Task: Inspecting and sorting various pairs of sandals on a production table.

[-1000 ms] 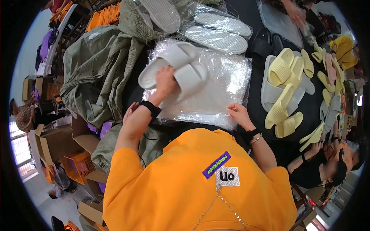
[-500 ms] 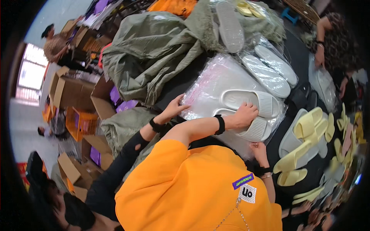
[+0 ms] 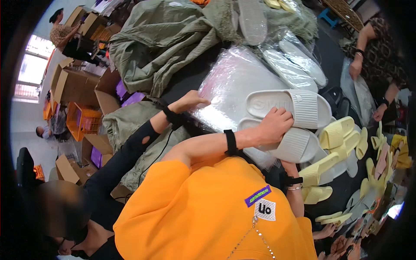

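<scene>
My left hand [image 3: 276, 125] is closed on a pair of white slides, gripping the inner edges where they meet. One white slide [image 3: 311, 108] lies on the far side of the hand. The second white slide [image 3: 297, 145] is on the near side, its sole partly covered by my fingers. Both are held over a stack of clear plastic bags [image 3: 238, 80]. My right hand [image 3: 289, 167] is just below the near slide, which hides its fingers. A co-worker's hand [image 3: 190, 100], from a black sleeve, rests at the left edge of the bag stack.
Bagged white slippers [image 3: 289, 69] lie beyond the stack. Yellow slides [image 3: 336, 138] and grey ones are on the right. A green cloth sack [image 3: 162, 41] sits at the left, near cardboard boxes [image 3: 76, 89]. Another person handles a bagged slipper [image 3: 365, 97] at far right.
The white slides have risen off the bags and shifted rightward in my left hand. My right hand's fingers, visible before at the bag edge, are now behind the near slide.
</scene>
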The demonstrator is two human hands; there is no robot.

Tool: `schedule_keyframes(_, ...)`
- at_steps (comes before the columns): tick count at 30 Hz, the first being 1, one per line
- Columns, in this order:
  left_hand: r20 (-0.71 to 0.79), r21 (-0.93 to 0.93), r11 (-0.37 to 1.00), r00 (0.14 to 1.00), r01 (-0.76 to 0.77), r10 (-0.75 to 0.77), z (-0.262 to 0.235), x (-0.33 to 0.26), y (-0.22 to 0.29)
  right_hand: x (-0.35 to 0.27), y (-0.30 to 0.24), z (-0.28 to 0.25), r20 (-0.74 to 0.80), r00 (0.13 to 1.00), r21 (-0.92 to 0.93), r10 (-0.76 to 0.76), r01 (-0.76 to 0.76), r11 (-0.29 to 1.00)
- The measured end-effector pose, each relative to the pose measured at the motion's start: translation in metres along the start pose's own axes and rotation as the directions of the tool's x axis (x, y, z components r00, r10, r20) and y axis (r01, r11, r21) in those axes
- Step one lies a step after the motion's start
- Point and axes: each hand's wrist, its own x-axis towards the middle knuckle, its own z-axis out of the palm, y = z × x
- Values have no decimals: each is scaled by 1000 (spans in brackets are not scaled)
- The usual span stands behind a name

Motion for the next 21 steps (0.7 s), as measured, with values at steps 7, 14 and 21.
schedule_keyframes(7, -45, -327, 907, 963, -266, 266, -23, 33, 108, -62, 1, -91, -385, 921, 315, 53, 77, 946)
schedule_keyframes(14, -21, -420, 866, 956, -273, 291, 11, 41, 156, -165, 8, -168, -551, 823, 430, 135, 142, 891)
schedule_keyframes(21, 29, -462, 871, 979, -164, 200, 48, 32, 176, -188, 36, -176, -452, 876, 557, 168, 130, 820)
